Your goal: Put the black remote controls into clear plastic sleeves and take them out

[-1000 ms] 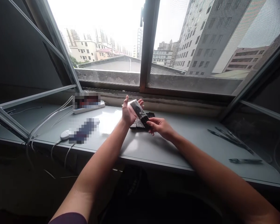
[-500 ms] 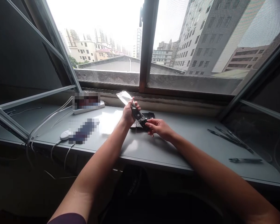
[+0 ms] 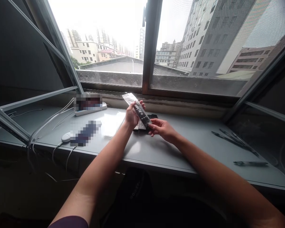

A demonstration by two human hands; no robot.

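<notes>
A black remote control [image 3: 142, 114] lies slantwise inside a clear plastic bag [image 3: 130, 97], whose loose end sticks up at the upper left. My left hand [image 3: 132, 114] is closed around the bag and the middle of the remote, thumb on top. At the lower right end, my right hand [image 3: 159, 127] pinches the remote and bag between thumb and fingers. Just beneath and behind them, more black remotes [image 3: 153, 117] lie side by side on the grey table [image 3: 156, 152], partly hidden by my hands.
Left of my left arm lie shiny white plastic bags [image 3: 112, 123]. Farther left are a white round charger [image 3: 66, 137], a blurred-out object [image 3: 85, 133] and a white power strip [image 3: 92, 109] with cables. Several pens [image 3: 250, 163] rest at the right. Metal frames flank the table; a window stands behind.
The bagged remote has shifted slightly right and turned a little, and more of its button face shows through the plastic. Both hands keep their hold.
</notes>
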